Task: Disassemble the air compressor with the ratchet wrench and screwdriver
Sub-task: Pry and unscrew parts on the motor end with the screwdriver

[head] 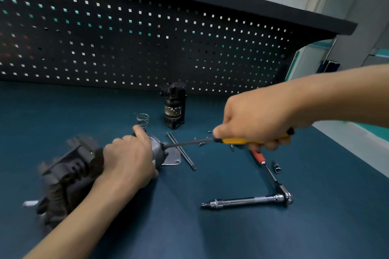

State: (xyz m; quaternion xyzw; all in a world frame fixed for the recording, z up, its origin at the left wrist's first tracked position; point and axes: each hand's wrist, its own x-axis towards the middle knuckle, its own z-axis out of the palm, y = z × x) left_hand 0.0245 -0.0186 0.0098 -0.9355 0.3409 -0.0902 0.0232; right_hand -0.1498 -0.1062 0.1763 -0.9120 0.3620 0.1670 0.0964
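compressor [69, 174] in left grip [130, 157], against screwdriver [231, 140]

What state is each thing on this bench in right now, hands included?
air compressor, on its side, gripped by the left hand.
screwdriver, gripped by the right hand, tip at the compressor's grey end.
ratchet wrench, lying on the bench, untouched.
spring, loose, standing upright.
long bolts, lying loose on the bench.
black part, upright near the pegboard.
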